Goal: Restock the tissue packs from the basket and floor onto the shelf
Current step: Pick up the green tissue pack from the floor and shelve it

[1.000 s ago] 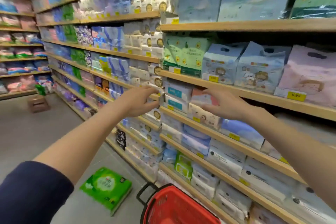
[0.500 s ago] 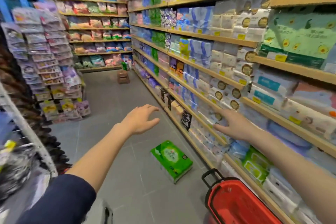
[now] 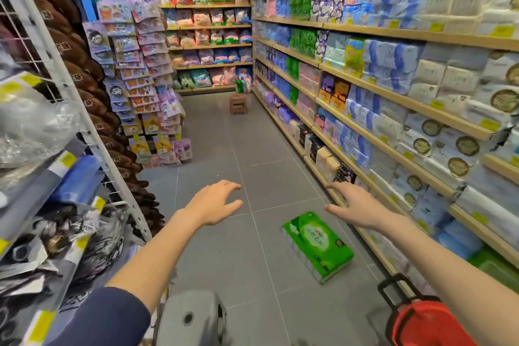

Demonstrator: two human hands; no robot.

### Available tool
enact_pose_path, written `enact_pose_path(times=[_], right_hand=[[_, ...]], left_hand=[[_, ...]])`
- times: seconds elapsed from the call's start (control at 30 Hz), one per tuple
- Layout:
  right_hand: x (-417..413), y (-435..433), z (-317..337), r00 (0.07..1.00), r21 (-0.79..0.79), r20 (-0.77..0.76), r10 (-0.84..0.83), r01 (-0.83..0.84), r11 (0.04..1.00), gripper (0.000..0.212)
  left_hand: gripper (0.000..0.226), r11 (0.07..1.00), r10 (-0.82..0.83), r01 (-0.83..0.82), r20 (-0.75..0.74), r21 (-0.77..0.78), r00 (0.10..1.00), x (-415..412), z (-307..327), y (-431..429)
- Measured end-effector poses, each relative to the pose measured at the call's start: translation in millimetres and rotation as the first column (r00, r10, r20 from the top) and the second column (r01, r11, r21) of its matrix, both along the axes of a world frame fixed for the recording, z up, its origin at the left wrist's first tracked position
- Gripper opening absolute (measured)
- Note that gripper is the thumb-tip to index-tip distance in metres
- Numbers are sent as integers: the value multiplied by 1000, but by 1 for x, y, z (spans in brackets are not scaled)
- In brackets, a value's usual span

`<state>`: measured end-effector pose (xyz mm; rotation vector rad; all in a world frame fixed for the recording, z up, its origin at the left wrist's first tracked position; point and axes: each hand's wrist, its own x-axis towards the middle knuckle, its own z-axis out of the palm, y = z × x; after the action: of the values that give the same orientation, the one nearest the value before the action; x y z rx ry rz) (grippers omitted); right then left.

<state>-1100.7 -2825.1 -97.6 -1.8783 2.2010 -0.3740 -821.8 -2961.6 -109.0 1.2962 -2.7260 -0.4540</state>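
Note:
A green tissue pack [image 3: 318, 246] lies flat on the grey floor tiles, close to the foot of the shelf [image 3: 398, 98] on the right. My right hand [image 3: 355, 205] hovers just above and behind the pack, fingers spread, holding nothing. My left hand [image 3: 214, 202] is out over the bare floor to the pack's left, also open and empty. The red basket [image 3: 424, 323] with a black handle stands at the bottom right; its inside is not visible. The wooden shelf is packed with tissue packs in white, blue, green and purple.
A white wire rack [image 3: 84, 126] with hanging goods and bagged items lines the left side. A small brown stool [image 3: 238, 104] stands far down the aisle. More stocked shelves [image 3: 207, 25] close the aisle's end. A grey object [image 3: 193, 317] sits at the bottom centre.
Both hands have left the shelf's tissue packs and come down toward the floor. My view has swung left and down the aisle, bringing the green pack under my right hand.

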Motion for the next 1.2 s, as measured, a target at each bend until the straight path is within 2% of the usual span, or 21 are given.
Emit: enact_pose_path(times=[0.27, 0.67, 0.97, 1.2], right_hand=[[-23, -72, -39, 998, 44, 66, 14, -17, 999, 59], [-141, -202, -58, 994, 89, 106, -29, 20, 996, 59], [-211, -238, -75, 976, 133, 153, -154, 134, 982, 59], [-246, -266, -102, 901, 158, 231, -366, 337, 928, 62]], left_hand=[[48, 998, 34, -36, 37, 46, 999, -13, -26, -63], [49, 1000, -8, 7, 47, 26, 999, -133, -41, -196], [49, 991, -124, 119, 73, 65, 990, -223, -64, -270], [48, 951, -305, 299, 82, 82, 949, -293, -85, -347]])
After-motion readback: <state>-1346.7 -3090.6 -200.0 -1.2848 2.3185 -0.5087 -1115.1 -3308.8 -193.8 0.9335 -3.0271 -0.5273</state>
